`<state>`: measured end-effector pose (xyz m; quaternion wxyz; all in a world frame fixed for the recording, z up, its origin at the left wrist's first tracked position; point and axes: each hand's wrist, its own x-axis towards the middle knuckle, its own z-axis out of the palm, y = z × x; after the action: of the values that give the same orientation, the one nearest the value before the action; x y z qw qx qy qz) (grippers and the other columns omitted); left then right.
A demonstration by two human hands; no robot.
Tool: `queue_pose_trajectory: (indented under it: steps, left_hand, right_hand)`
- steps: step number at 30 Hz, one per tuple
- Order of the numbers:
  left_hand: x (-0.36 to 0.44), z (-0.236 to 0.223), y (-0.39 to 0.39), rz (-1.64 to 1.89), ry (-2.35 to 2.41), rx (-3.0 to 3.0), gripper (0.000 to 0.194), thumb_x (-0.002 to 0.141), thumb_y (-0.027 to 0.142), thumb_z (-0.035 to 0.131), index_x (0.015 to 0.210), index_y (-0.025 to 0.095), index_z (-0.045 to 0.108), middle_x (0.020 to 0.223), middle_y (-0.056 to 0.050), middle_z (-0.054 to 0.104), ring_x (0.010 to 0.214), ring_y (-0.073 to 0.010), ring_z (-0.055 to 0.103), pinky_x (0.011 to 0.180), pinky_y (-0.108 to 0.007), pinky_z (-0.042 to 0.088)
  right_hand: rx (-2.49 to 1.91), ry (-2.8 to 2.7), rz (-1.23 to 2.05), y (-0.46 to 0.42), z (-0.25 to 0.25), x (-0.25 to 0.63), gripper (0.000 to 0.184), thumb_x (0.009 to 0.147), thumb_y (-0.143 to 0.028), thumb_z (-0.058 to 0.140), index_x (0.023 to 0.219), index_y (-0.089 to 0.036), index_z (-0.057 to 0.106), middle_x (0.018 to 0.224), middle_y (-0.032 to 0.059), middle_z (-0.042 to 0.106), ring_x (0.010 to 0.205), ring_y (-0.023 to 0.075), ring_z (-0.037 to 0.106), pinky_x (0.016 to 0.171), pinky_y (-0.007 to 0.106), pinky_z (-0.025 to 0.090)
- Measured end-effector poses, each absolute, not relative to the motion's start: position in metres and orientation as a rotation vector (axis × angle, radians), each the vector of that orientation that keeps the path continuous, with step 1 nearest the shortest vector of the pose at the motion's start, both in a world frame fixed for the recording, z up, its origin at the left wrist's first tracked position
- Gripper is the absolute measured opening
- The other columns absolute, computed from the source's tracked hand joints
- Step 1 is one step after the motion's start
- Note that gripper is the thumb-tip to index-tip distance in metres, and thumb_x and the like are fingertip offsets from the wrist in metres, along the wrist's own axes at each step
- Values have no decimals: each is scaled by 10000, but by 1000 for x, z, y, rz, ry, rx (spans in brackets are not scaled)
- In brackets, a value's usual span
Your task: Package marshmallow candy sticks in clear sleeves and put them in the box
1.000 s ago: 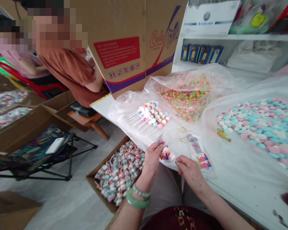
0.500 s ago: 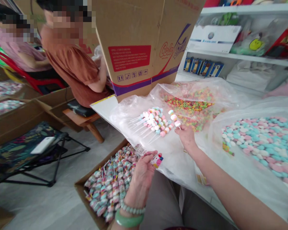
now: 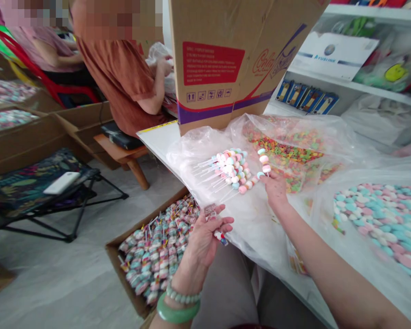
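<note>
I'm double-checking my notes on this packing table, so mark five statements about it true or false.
1. The right hand holds a pink, white and blue marshmallow skewer. True.
2. The left hand is bare of any wrapper. False: the left hand holds a clear plastic wrapper with a colourful printed end.
3. The smooth green bangle is on the left wrist. True.
4. The open brown cardboard box of wrapped sweets sits lower than the white tabletop. True.
5. The white phone lies on the tabletop. False: the phone is on the dark patterned folding stool.
</note>
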<state>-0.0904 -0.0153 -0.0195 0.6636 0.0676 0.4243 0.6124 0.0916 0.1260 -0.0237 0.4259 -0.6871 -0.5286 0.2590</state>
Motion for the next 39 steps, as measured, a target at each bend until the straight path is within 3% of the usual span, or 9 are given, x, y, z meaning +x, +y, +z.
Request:
queue_pose_trajectory:
  steps: [2, 5, 9, 15, 18, 24, 29, 34, 39]
  left_hand:
    - [-87, -22, -16, 1320, 872, 114, 318, 662, 7, 627, 945, 139, 569, 935, -90, 651, 538, -81, 581, 428, -171, 435]
    - [-74, -27, -20, 1175, 783, 107, 146, 757, 194, 632, 864, 124, 561, 610, 12, 539, 386, -28, 394, 335, -140, 253]
    - [-46, -27, -32, 993, 790, 260, 295, 714, 390, 693, 738, 156, 515, 441, 101, 290, 330, -19, 251, 336, -149, 121]
    - [-22, -20, -45, 890, 823, 428, 349, 723, 479, 653, 767, 160, 516, 526, 53, 472, 308, -12, 271, 324, -164, 100]
    - [-19, -24, -46, 847, 827, 452, 278, 722, 378, 678, 776, 146, 534, 605, 17, 544, 312, -13, 308, 312, -162, 100]
    - [-34, -28, -36, 917, 821, 158, 118, 779, 227, 606, 846, 134, 578, 597, 0, 534, 364, -26, 350, 336, -141, 220]
    - [-50, -19, -29, 1194, 1017, 212, 239, 739, 237, 649, 951, 130, 620, 586, 23, 515, 377, -31, 400, 330, -143, 223]
    - [-46, -19, -30, 1225, 1084, 386, 347, 645, 254, 723, 951, 105, 651, 565, 36, 506, 354, -35, 412, 302, -157, 190]
    - [-46, -26, -33, 1248, 1090, 388, 329, 690, 318, 684, 937, 103, 652, 574, 23, 534, 353, -50, 440, 300, -163, 215]
  right_hand:
    - [-1639, -1244, 823, 85, -18, 94, 182, 691, -361, 552, 689, -180, 568, 457, -84, 334, 423, 77, 258, 427, 227, 190]
    - [-1499, -1147, 1266, 17, -12, 93, 197, 648, -363, 642, 658, -186, 557, 435, -101, 245, 400, 64, 174, 403, 235, 111]
    - [-1416, -1054, 1574, -36, -11, 90, 201, 652, -356, 640, 710, -167, 599, 446, -104, 238, 414, 53, 137, 410, 227, 104]
    - [-1462, -1180, 1412, -42, -15, 105, 134, 656, -279, 608, 600, -158, 591, 524, -51, 481, 515, 80, 374, 508, 215, 285]
    - [-1508, -1294, 1313, -44, -22, 111, 108, 669, -259, 593, 614, -168, 614, 589, -32, 565, 606, 115, 469, 589, 228, 340]
    - [-1597, -1422, 1083, -64, -17, 127, 200, 789, -375, 523, 752, -212, 634, 587, -28, 548, 585, 140, 478, 559, 244, 329]
    - [-1671, -1710, 881, -83, -14, 137, 210, 832, -354, 478, 793, -243, 653, 624, -14, 592, 619, 162, 529, 592, 262, 330]
    - [-1706, -1774, 885, -85, -19, 127, 246, 849, -351, 440, 822, -239, 657, 648, -9, 607, 634, 164, 541, 589, 260, 326]
    - [-1754, -1745, 954, -82, -25, 124, 251, 853, -365, 439, 810, -236, 649, 618, -14, 581, 598, 155, 514, 581, 260, 319]
